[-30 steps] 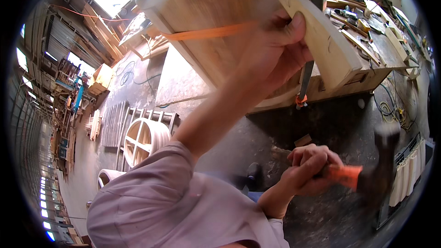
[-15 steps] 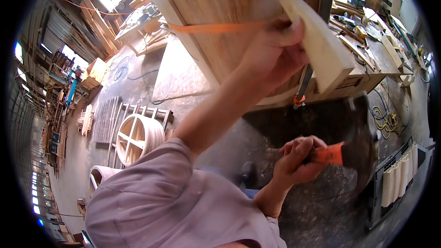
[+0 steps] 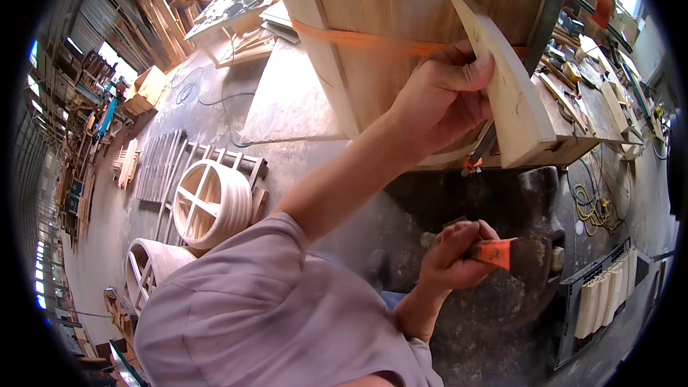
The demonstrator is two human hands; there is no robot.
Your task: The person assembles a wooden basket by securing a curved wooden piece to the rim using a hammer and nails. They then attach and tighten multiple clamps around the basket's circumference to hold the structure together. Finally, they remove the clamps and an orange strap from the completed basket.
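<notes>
My left hand (image 3: 459, 86) grips a pale curved wooden piece (image 3: 512, 93), thumb on its near face. The piece stands tilted in front of a large wooden cabinet (image 3: 373, 79); I cannot tell whether they touch. An orange strap (image 3: 344, 37) runs across the cabinet's panel, passing behind my hand. Lower and to the right, my right hand (image 3: 455, 254) is closed round a tool with an orange part (image 3: 494, 252). The tool's dark far end blends into the dark floor, so its kind is unclear.
A cluttered workbench (image 3: 584, 111) stands at the right, with a coiled yellow cable (image 3: 591, 204) below it. A rack of wooden strips (image 3: 605, 294) is at the lower right. Round wooden frames (image 3: 208, 204) stand on the left floor. An orange-ended clamp (image 3: 473, 165) hangs below the cabinet.
The view has shifted, and the cabinet sits further right in it. My left hand still holds the curved piece. My right hand with the tool has moved slightly left and down.
</notes>
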